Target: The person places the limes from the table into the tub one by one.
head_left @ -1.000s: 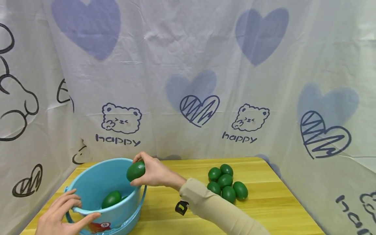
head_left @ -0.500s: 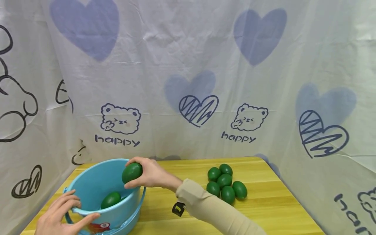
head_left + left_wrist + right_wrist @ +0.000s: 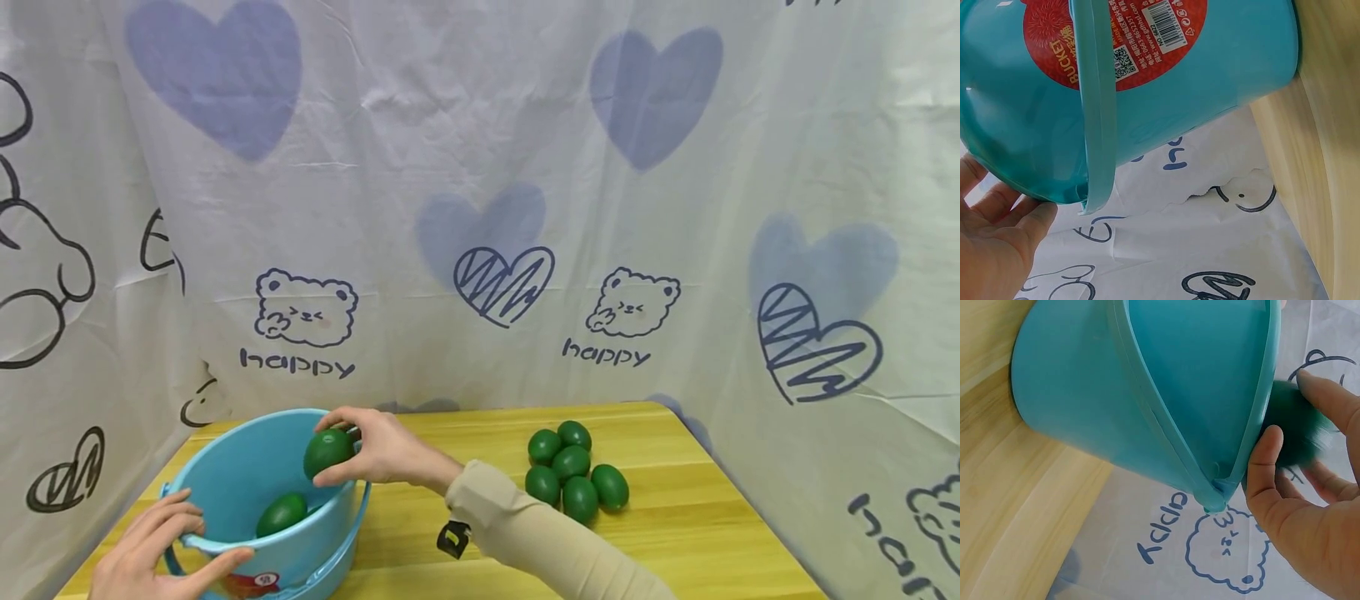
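At the left of the table stands a light blue bucket (image 3: 251, 454) with a red label. My left hand (image 3: 150, 554) grips its near left rim, fingers over the edge and thumb outside; the left wrist view shows those fingertips (image 3: 1000, 200) at the rim. Above the bucket's right side, my right hand (image 3: 382, 446) has thumb and fingers around a smooth dark green egg-shaped object (image 3: 328, 455), blurred in the right wrist view. A similar green object (image 3: 282, 514) lies inside the bucket, with part of another beside it.
Several more green egg-shaped objects (image 3: 572, 462) sit in a cluster right of the middle of the wooden table (image 3: 675, 533). The bucket's handle (image 3: 365, 508) hangs down its right side. A printed white cloth (image 3: 465, 358) encloses the table at the back and sides.
My right hand has moved left and slightly down over the bucket with the green object, which now sits lower between the fingertips. My left hand stays on the rim.
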`<control>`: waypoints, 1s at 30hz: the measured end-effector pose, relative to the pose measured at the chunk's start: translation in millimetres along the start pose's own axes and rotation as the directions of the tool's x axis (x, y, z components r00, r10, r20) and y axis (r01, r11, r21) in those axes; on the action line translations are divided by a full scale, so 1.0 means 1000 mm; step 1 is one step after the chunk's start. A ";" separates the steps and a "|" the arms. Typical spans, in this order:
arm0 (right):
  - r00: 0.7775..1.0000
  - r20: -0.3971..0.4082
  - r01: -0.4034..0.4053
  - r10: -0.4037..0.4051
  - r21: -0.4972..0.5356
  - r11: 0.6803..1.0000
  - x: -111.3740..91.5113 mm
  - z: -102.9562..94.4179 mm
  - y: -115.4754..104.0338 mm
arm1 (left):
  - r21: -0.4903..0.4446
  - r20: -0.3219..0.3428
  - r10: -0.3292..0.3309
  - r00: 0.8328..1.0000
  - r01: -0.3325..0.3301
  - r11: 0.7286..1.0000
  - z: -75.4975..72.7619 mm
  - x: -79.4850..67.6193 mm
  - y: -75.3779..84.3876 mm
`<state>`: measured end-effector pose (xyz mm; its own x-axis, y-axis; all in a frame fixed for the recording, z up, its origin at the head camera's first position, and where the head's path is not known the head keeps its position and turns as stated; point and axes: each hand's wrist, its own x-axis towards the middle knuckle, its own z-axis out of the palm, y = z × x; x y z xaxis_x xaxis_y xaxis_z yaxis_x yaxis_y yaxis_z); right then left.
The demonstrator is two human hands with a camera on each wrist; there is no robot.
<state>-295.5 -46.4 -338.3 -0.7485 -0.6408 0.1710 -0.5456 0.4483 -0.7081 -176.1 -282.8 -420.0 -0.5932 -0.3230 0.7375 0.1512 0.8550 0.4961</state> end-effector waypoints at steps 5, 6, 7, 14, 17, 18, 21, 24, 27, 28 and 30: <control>1.000 0.004 0.009 -0.009 0.047 0.999 -0.001 0.001 0.003 | -0.038 -0.020 0.026 0.999 -0.027 0.999 0.002 0.000 -0.001; 1.000 0.001 0.011 -0.011 0.054 0.998 -0.001 0.001 0.003 | -0.041 -0.021 0.028 0.999 -0.029 0.999 0.002 0.000 -0.001; 1.000 -0.004 0.013 -0.013 0.059 0.998 -0.001 0.001 0.004 | -0.041 -0.021 0.029 0.999 -0.030 0.999 0.002 0.000 -0.001; 0.997 -0.057 0.058 -0.051 0.134 0.989 -0.007 0.002 0.008 | -0.039 -0.023 0.023 0.999 -0.024 0.999 0.002 0.000 0.000; 0.995 -0.095 0.061 -0.043 0.190 0.980 -0.012 0.003 0.012 | -0.040 -0.026 0.019 0.999 -0.020 0.999 0.002 0.000 0.000; 0.993 -0.109 0.058 -0.036 0.208 0.976 -0.013 0.003 0.014 | -0.038 -0.026 0.016 1.000 -0.017 0.999 0.002 0.000 0.000; 0.989 -0.148 0.051 -0.016 0.238 0.970 -0.018 0.004 0.020 | -0.032 -0.023 0.004 1.000 -0.004 0.999 0.001 0.000 0.000; 0.986 -0.169 0.052 -0.007 0.263 0.963 -0.021 0.004 0.029 | -0.024 -0.017 -0.013 1.000 0.013 1.000 0.001 0.000 0.001; 0.983 -0.182 0.058 -0.003 0.296 0.953 -0.025 0.002 0.039 | -0.020 -0.010 -0.026 1.000 0.026 0.999 0.001 0.000 0.001; 0.983 -0.185 0.059 0.000 0.311 0.949 -0.026 0.001 0.043 | -0.019 -0.009 -0.030 1.000 0.030 0.999 0.001 0.000 0.001; 0.982 -0.190 0.055 0.009 0.327 0.943 -0.028 -0.001 0.051 | -0.022 -0.011 -0.031 0.999 0.031 0.999 0.001 -0.001 0.002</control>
<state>-302.3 -5.2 -378.3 -0.8113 -0.5066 0.2918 -0.4324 0.1841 -0.8827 -176.3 -280.8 -420.1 -0.5892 -0.3538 0.7264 0.1502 0.8354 0.5287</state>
